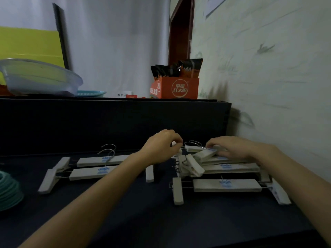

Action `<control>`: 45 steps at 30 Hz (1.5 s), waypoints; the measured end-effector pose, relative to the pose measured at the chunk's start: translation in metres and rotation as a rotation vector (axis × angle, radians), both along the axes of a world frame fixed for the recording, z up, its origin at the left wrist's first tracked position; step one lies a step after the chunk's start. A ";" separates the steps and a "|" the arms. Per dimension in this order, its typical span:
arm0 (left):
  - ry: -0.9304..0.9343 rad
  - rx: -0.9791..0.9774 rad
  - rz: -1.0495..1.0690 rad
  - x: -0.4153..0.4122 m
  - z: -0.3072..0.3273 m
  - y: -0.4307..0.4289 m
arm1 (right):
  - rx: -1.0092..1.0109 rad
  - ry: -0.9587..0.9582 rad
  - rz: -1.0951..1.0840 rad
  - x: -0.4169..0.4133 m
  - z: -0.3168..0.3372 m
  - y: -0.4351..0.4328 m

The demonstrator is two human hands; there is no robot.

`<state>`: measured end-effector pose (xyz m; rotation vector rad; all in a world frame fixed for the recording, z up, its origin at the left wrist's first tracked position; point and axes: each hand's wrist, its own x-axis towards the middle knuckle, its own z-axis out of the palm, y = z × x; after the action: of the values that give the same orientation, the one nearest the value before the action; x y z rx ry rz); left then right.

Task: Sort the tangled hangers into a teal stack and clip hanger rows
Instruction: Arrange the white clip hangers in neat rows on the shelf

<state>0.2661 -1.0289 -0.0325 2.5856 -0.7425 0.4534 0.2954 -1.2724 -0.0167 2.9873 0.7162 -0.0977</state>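
1. The left hand (pixel 161 147) pinches a white clip at the tangled clip hangers (pixel 211 161); the right hand (pixel 227 149) lies spread, pressing them.
2. The teal stack (pixel 9 190) sits far left on the surface (pixel 143 221).
3. Risk: interlocked hooks could drag neighbouring hangers, scattering the heap.

The teal stack (pixel 9 191) is cut off by the left edge, only its right curve showing. The left forearm (pixel 125 169) hides the right ends of two clip hangers (pixel 100 164). The right hand (pixel 231 149) blurs over the tangled pile (pixel 206 163) (its grip cannot be told). Small white label (pixel 123 94) is unreadable.
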 end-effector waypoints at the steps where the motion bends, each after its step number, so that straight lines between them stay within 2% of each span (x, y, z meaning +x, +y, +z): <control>1: 0.005 -0.018 0.013 0.002 0.000 -0.002 | -0.007 0.012 0.017 0.002 0.002 -0.001; 5: 0.095 -0.059 0.051 0.007 0.002 -0.011 | 0.005 -0.001 0.108 0.008 0.006 -0.015; 10: 0.366 -0.338 0.072 0.021 0.002 -0.020 | 0.191 -0.089 0.140 0.006 0.023 -0.040; 14: 0.350 -0.354 0.108 0.035 0.001 -0.027 | 0.357 -0.227 0.137 -0.002 0.043 -0.065; 17: 0.276 -0.189 0.138 0.046 0.002 -0.036 | 0.453 -0.304 0.124 -0.008 0.053 -0.073; 20: 0.065 0.284 0.181 0.055 0.000 -0.050 | 0.507 -0.399 0.115 -0.008 0.057 -0.069; 21: 0.062 0.396 0.172 0.057 0.000 -0.056 | 0.529 -0.420 0.107 -0.009 0.058 -0.068; 23: 0.186 0.477 0.140 0.062 -0.003 -0.068 | 0.569 -0.425 0.095 -0.012 0.058 -0.066; 26: 0.271 0.482 0.100 0.067 -0.009 -0.077 | 0.574 -0.417 0.090 -0.018 0.056 -0.065; 37: 0.129 0.524 0.090 0.065 0.009 -0.066 | 0.635 -0.511 0.083 -0.029 0.064 -0.057; 45: 0.023 0.165 0.138 0.035 0.041 0.007 | 0.668 -0.541 0.114 -0.035 0.074 -0.016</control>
<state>0.3008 -1.0222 0.0087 2.8040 -0.6195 0.4181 0.2601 -1.2880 0.0577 3.2657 0.9786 1.1138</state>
